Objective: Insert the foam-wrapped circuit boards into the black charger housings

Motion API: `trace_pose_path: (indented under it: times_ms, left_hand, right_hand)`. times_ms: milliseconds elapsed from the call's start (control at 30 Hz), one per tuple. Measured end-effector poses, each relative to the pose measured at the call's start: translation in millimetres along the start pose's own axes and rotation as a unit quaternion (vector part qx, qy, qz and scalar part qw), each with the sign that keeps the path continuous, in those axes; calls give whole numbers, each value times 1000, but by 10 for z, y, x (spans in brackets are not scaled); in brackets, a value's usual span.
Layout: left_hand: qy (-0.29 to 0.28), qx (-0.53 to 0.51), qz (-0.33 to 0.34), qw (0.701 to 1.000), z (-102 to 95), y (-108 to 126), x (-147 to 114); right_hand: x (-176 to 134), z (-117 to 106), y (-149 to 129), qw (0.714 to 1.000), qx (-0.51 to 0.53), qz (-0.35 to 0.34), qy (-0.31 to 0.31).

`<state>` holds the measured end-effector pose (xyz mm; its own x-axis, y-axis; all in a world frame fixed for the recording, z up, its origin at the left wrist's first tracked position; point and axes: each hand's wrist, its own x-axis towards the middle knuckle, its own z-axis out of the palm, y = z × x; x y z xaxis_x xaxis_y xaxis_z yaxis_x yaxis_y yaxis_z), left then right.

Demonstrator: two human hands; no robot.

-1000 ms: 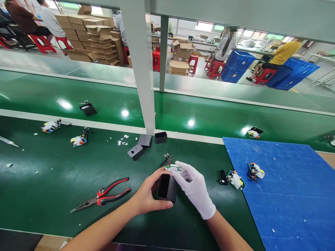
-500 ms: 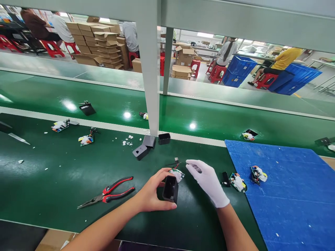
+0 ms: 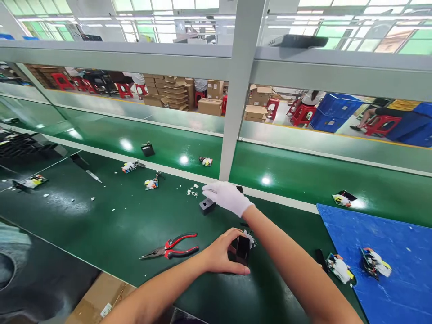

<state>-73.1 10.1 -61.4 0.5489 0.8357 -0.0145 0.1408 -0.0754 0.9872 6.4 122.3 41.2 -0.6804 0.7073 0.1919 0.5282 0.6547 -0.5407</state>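
Note:
My left hand (image 3: 224,254) is bare and grips a small black plastic case (image 3: 243,249), with its open end facing me. Just behind that case lies a circuit board with white filler (image 3: 249,237), partly covered by it. My right hand (image 3: 224,195), in a white glove, reaches across to the foot of the post. Its fingers stretch leftward over a grey case with a small square hole (image 3: 207,205); whether they touch it I cannot tell. Beyond the glove, a black case (image 3: 240,189) shows only in part. Red-and-black long-nose pliers (image 3: 170,246) lie left of my left hand.
White crumbs (image 3: 193,191) are scattered by the glove. Boards with white filler lie about, including one (image 3: 151,183) at left and one (image 3: 376,263) on the blue sheet (image 3: 401,238). A knife blade (image 3: 93,176) lies far left. The grey post (image 3: 232,130) stands ahead.
My right hand has moved left and forward, from beside the circuit board to above the grey cases. My left hand still holds the black case. The view has tilted up and shifted left.

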Motion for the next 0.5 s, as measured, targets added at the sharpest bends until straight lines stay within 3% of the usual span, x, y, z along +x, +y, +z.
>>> trace_pose_path:
  times_ms: [67,133,300,400,500]
  left_hand:
    - [-3,-11,3,1000,-22,25,-7]
    - [-12,-27,15,999,-46,63,-13]
    - [-47,-64,46,996,-114,93,-28]
    - [-65,-100,59,991,-130,41,-44]
    - [-97,-139,55,984,-128,-6,-65]
  right_hand:
    - [74,-17,-22,1000,-1,-1,-6]
    - [-69,-97,4,1000,4,8,10]
    - [-931,-343,157,991,114,20,60]
    - [-1376,-343,226,987,158,30,27]
    - [-1592,-258,262,981,189,44,-6]
